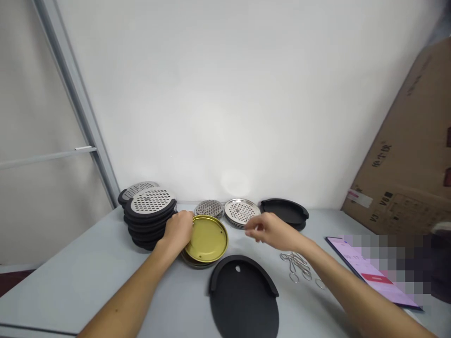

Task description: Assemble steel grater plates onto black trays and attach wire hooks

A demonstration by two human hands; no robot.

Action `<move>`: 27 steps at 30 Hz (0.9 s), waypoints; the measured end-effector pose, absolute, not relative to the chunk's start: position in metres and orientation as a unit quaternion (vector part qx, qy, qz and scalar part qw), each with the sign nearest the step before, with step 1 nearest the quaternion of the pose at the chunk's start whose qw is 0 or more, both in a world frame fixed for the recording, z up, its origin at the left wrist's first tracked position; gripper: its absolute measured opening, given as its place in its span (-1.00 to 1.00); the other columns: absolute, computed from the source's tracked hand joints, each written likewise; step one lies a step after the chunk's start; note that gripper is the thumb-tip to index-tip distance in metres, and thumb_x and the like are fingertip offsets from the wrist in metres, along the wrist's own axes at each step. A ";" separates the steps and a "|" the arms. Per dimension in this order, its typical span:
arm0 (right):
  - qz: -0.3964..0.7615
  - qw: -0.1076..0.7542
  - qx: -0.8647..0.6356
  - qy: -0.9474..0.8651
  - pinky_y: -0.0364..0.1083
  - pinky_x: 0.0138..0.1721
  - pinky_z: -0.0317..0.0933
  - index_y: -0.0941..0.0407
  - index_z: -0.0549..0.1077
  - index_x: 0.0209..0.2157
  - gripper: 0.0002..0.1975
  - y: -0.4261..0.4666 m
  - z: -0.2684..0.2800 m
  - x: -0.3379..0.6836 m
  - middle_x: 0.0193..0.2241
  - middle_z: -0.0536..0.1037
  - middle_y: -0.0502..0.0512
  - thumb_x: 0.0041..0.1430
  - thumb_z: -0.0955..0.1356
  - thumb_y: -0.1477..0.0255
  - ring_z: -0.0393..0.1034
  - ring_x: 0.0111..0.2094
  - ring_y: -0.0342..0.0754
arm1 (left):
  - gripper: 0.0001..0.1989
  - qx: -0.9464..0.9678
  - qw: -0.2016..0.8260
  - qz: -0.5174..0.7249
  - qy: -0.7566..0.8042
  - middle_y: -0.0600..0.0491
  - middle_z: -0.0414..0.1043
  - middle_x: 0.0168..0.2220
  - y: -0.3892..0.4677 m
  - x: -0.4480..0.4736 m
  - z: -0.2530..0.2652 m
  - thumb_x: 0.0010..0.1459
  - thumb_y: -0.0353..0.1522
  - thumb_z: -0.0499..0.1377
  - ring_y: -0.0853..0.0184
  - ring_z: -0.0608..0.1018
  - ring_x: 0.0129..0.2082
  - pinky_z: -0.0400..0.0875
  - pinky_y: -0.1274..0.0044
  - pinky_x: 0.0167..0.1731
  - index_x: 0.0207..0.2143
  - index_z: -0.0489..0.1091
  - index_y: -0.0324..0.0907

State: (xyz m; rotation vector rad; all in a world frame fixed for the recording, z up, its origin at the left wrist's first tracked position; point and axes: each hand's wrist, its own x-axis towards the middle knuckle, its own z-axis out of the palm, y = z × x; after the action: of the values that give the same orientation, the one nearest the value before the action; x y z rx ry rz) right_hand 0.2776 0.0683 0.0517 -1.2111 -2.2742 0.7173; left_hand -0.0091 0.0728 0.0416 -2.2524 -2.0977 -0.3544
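My left hand (179, 230) grips the left rim of a round, shallow gold metal dish (207, 240), which sits tilted on other round pieces. Loosely curled, my right hand (271, 231) hovers in front of the perforated metal discs (242, 211), a gap showing between thumb and fingers and nothing visible in them. Nearest me lies a flat black oval base (244, 300) with a raised rim at its far end and a small hole. Left of my left hand stands a stack of black bases, its top one holding a perforated metal plate (153, 201).
Metal clips with rings (298, 266) lie under my right forearm. Behind are another perforated disc (209, 208) and more black bases (285, 211). A tablet-like screen (369, 274) lies at right, partly pixelated. A cardboard box (398, 155) leans there; a white wall (225, 94) closes the back.
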 end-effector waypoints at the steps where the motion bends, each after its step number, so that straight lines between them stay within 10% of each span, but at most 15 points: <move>1: 0.269 0.210 -0.433 -0.834 -0.13 -0.43 0.23 0.11 0.58 -0.36 -0.78 0.059 0.047 0.285 -0.46 0.60 0.09 0.10 0.37 0.27 0.45 -0.45 -0.03 | -0.72 -0.726 0.022 -0.109 -0.679 -0.27 0.52 -0.27 0.076 -0.008 0.039 0.15 -0.51 -0.02 0.07 0.57 -0.23 0.35 0.39 -0.25 -0.30 0.49 -0.25; 6: 0.278 0.131 -0.466 -0.830 -0.18 -0.51 0.15 0.09 0.55 -0.15 -0.58 0.031 0.018 0.288 -0.36 0.59 0.11 -0.11 0.49 0.26 0.41 -0.46 -0.06 | -0.70 -0.733 0.032 -0.092 -0.673 -0.32 0.50 -0.26 0.083 -0.007 0.026 0.10 -0.58 -0.03 0.04 0.55 -0.18 0.37 0.34 -0.20 -0.34 0.51 -0.32; 12: 0.300 0.182 -0.433 -0.830 -0.16 -0.45 0.17 0.12 0.58 -0.30 -0.81 0.034 0.023 0.290 -0.42 0.59 0.07 0.12 0.32 0.44 0.39 -0.46 -0.09 | -0.69 -0.752 0.024 -0.234 -0.616 -0.17 0.45 -0.08 0.064 0.009 0.026 0.26 -0.35 0.00 0.13 0.45 -0.01 0.27 0.38 0.02 -0.03 0.42 -0.21; 19: 0.356 0.347 -0.391 -0.774 -0.12 -0.28 0.25 0.07 0.59 -0.18 -0.73 0.028 0.047 0.287 -0.30 0.59 0.07 0.08 0.41 0.26 0.42 -0.28 -0.01 | -0.42 -0.736 -0.432 -0.340 -0.396 -0.04 0.40 0.05 0.019 0.057 0.039 0.12 -0.18 0.20 0.22 0.47 -0.01 0.38 0.45 -0.05 0.19 0.21 -0.07; 27: 0.794 0.378 -0.250 -0.405 0.00 -0.21 0.35 0.13 0.53 -0.31 -0.48 0.022 0.028 0.259 -0.47 0.55 0.08 0.18 0.23 -0.03 0.45 -0.42 -0.05 | -0.52 -0.591 -0.523 -0.463 -0.404 -0.01 0.48 -0.01 0.025 0.039 0.053 0.09 -0.24 0.23 0.13 0.50 -0.01 0.36 0.36 0.02 0.08 0.36 -0.12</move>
State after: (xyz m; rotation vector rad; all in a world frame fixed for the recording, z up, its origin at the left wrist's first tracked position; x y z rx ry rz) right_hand 0.2591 0.0217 0.0283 -0.6404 -1.0341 2.0307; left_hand 0.0386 0.0247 0.0532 -2.9403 -2.0115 -2.3042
